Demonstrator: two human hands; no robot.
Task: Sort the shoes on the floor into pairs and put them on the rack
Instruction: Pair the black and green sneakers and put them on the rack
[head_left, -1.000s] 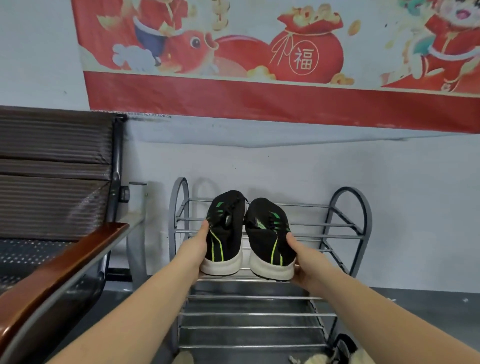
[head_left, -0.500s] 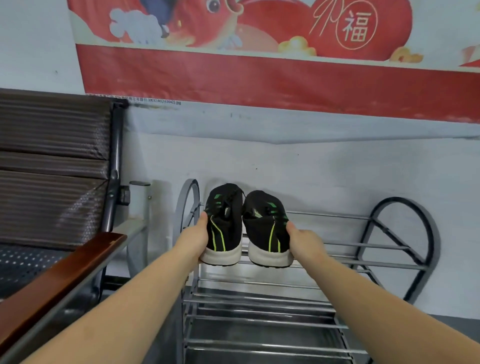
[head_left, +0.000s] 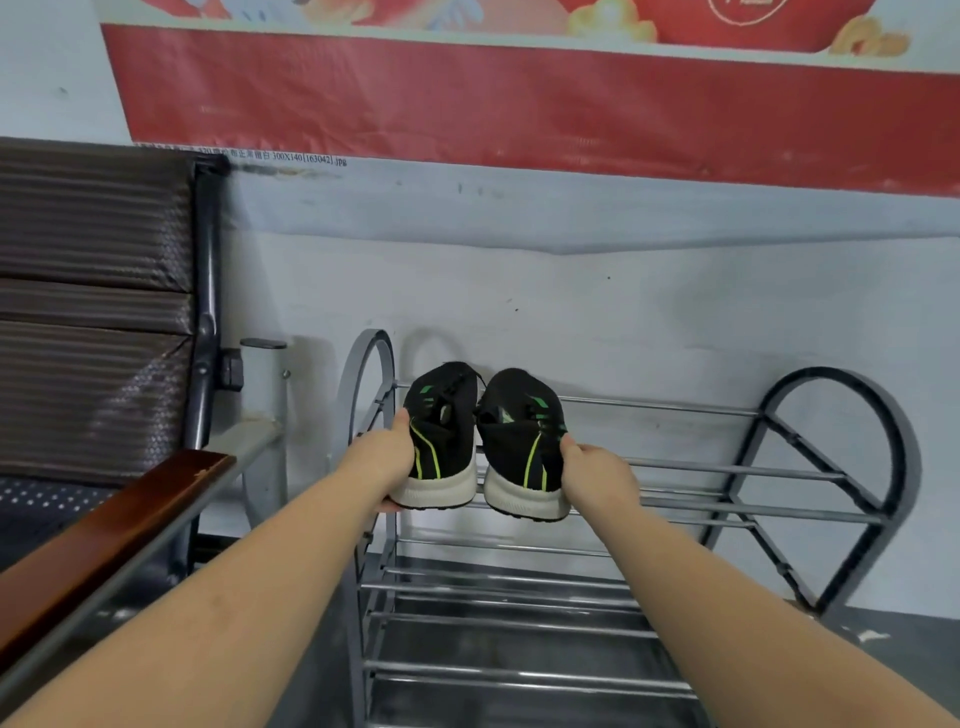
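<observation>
Two black sneakers with green stripes and white soles sit side by side at the left end of the rack's top shelf, toes toward the wall. My left hand (head_left: 388, 457) grips the left sneaker (head_left: 441, 441) at its outer side near the heel. The outer side of the right sneaker (head_left: 524, 447) is held by my right hand (head_left: 597, 475). The grey metal rack (head_left: 727, 473) has bar shelves and arched ends. Its lower shelves hold nothing in view. No other shoes are visible.
A bench seat with a dark padded back (head_left: 93, 312) and a wooden armrest (head_left: 114, 530) stands close to the rack's left end. A white wall with a red banner (head_left: 519, 98) runs behind the rack. Grey floor (head_left: 883, 629) lies to the rack's right.
Both sneakers and my hands have shifted toward the rack's left end and settled onto the top shelf bars. My view has moved closer and tilted down, away from the banner.
</observation>
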